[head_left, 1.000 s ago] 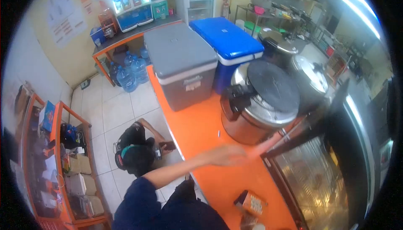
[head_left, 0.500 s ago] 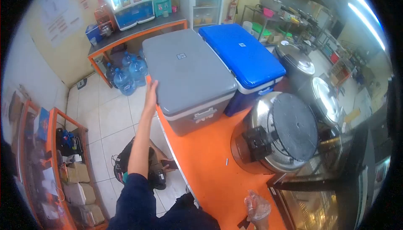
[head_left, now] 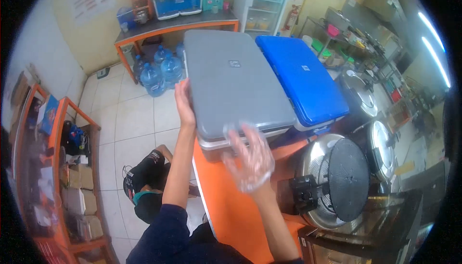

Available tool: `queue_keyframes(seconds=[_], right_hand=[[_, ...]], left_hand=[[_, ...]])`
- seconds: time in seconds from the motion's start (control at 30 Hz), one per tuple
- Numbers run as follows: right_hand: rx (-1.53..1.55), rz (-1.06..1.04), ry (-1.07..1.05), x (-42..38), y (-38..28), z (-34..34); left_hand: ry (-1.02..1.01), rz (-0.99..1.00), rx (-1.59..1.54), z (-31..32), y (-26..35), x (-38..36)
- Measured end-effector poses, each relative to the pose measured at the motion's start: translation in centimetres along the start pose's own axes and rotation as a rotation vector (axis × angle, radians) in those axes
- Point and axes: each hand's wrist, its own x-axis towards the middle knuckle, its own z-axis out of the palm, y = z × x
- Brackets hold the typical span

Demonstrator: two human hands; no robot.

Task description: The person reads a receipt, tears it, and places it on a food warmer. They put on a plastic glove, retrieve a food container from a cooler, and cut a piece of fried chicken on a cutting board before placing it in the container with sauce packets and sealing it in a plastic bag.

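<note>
A large grey cooler box point(head_left: 240, 90) stands on the orange table with its lid down. My left hand point(head_left: 185, 104) lies along the cooler's left side near the front corner, fingers stretched out. In a clear plastic glove, my right hand point(head_left: 250, 160) is raised in front of the cooler's front edge with its fingers apart. Motion smears its fingertips, which overlap the lid's rim, and it covers part of the cooler's front. Beside the grey box sits a blue cooler box point(head_left: 305, 78), also closed.
A steel pot point(head_left: 313, 167) with a dark round lid tilted up stands right of my right hand on the orange table point(head_left: 216, 206). Further steel pots point(head_left: 378, 151) line the right side. A person point(head_left: 147, 177) crouches on the floor at left, near an orange shelf point(head_left: 79, 177).
My right hand has come up from the table's near end to the grey cooler's front. My left hand stays at its side. The crouching person's head now shows, and the view has shifted.
</note>
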Motion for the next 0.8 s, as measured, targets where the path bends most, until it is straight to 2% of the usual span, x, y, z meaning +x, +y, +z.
queue_keyframes(seconds=[0.1, 0.17, 0.27, 0.37, 0.43, 0.5, 0.53, 0.6, 0.67, 0.77, 0.8], right_hand=[[-0.1, -0.06, 0.076, 4.0, 1.4, 2.7], [-0.077, -0.037, 0.201, 5.9, 3.3, 3.2], [0.009, 0.007, 0.445, 8.5, 5.6, 2.6], [-0.012, 0.112, 0.366, 8.9, 6.6, 0.5], [-0.032, 0.089, 0.351, 8.4, 6.8, 0.7], [-0.045, 0.037, 0.352, 7.6, 6.7, 1.6], [-0.051, 0.01, 0.358, 7.2, 6.6, 2.1], [-0.047, -0.026, 0.371, 6.6, 6.7, 2.7], [-0.05, -0.043, 0.381, 6.4, 6.9, 2.6], [-0.053, -0.051, 0.407, 6.7, 7.2, 2.3], [-0.051, -0.054, 0.421, 7.0, 7.3, 2.3]], left_hand=[[-0.061, -0.006, -0.174, 4.0, 4.6, 0.2], [-0.142, -0.118, -0.351, 7.2, 9.1, 0.4], [-0.451, -0.13, -0.526, 6.7, 10.1, 5.2], [-0.532, -0.036, 0.264, 4.0, 6.1, 13.1], [-0.598, 0.221, 0.841, 0.5, -2.1, 18.9], [-0.867, 0.399, 1.251, -1.7, -7.6, 20.4], [-0.921, 0.358, 1.547, -2.3, -10.5, 20.4], [-0.919, 0.246, 1.942, -2.2, -13.4, 19.2], [-0.837, 0.119, 2.123, -1.9, -15.4, 17.9], [-0.984, 0.0, 2.192, 0.3, -12.4, 18.0], [-1.122, -0.018, 2.289, 0.4, -12.8, 18.7]])
